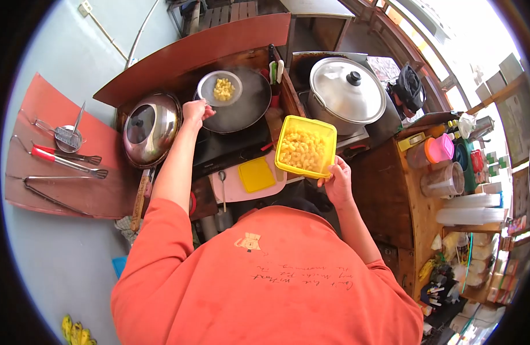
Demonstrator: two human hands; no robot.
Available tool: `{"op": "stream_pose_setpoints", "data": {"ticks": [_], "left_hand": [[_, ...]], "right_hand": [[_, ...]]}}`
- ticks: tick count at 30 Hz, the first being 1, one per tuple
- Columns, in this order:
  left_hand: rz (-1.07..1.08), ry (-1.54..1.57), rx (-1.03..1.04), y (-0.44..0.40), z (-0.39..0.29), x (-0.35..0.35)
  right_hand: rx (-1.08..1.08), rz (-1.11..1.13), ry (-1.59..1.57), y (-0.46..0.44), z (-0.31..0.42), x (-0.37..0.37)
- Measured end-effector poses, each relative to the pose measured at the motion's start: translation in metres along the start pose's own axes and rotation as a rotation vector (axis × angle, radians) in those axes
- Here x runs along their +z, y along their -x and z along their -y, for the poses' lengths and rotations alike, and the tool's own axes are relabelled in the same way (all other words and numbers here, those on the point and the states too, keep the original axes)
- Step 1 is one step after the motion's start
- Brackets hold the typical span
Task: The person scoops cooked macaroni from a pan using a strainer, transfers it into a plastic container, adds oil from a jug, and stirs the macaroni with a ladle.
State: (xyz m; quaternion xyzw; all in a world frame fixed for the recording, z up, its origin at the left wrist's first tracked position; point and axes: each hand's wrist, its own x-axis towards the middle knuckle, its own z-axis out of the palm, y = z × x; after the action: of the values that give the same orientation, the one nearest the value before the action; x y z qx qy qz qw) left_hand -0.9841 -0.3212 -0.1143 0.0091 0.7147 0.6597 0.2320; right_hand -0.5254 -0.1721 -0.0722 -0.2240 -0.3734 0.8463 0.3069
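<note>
Positions by clock face, taken from the centre of the view unless noted.

The left hand [200,111], at 10–11 o'clock, was curled closed around the handle of a round strainer [205,86]. The strainer hung over the wok [233,119], toward that pan's 10–11 o'clock side, and carried a small heap of pale yellow pieces [224,89], probably elbow macaroni. A whitish haze, likely steam, lay over the wok.

The right hand [337,179] gripped a yellow plastic container [311,126] at its 4–5 o'clock corner, thumb at the rim; the fingers beneath were partly hidden. The container, at 2 o'clock, was well filled with elbow macaroni [301,150] and tipped somewhat toward the camera. It stood off the lidded aluminium pot [334,86], on the pot's 7 o'clock side. A yellow lid [256,175] lay on a pink board [231,179] at the container's 8 o'clock.

Handling notes (judgement): strainer best kept level over the wok so drips fell inside; a brief shake should shed water. Bare wrist best kept clear of the haze. Container wanted a firmer, flatter hold, since a one-corner grip could let it twist and spill.
</note>
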Motion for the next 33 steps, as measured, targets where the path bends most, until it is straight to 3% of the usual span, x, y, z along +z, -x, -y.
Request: {"op": "stream_pose_setpoints", "data": {"ticks": [6,8,12,14,16,19,22,28,33], "left_hand": [[0.021,-0.013,-0.013,0.001,0.005,-0.002],[0.198,-0.137,-0.042,0.007,0.002,-0.003],[0.152,-0.061,-0.031,0.003,0.002,-0.005],[0.233,-0.109,-0.014,0.004,0.007,-0.007],[0.147,-0.106,0.022,0.009,0.01,-0.005],[0.207,-0.256,-0.005,0.015,0.021,-0.004],[0.133,-0.14,0.02,0.019,0.031,-0.005],[0.171,-0.252,0.124,0.023,0.033,-0.006],[0.199,-0.204,0.076,0.032,0.027,-0.003]], "right_hand": [[0.014,0.006,0.019,-0.006,-0.015,0.013],[0.013,0.019,0.017,-0.01,-0.023,0.015],[0.0,-0.015,0.031,-0.018,-0.036,0.024],[0.001,-0.017,0.041,-0.023,-0.043,0.03],[0.014,-0.065,0.099,-0.027,-0.047,0.036],[0.016,-0.09,0.132,-0.035,-0.057,0.038],[0.004,-0.07,0.135,-0.041,-0.064,0.04],[-0.005,-0.122,0.126,-0.052,-0.076,0.05],[-0.003,-0.129,0.121,-0.06,-0.083,0.052]]}}
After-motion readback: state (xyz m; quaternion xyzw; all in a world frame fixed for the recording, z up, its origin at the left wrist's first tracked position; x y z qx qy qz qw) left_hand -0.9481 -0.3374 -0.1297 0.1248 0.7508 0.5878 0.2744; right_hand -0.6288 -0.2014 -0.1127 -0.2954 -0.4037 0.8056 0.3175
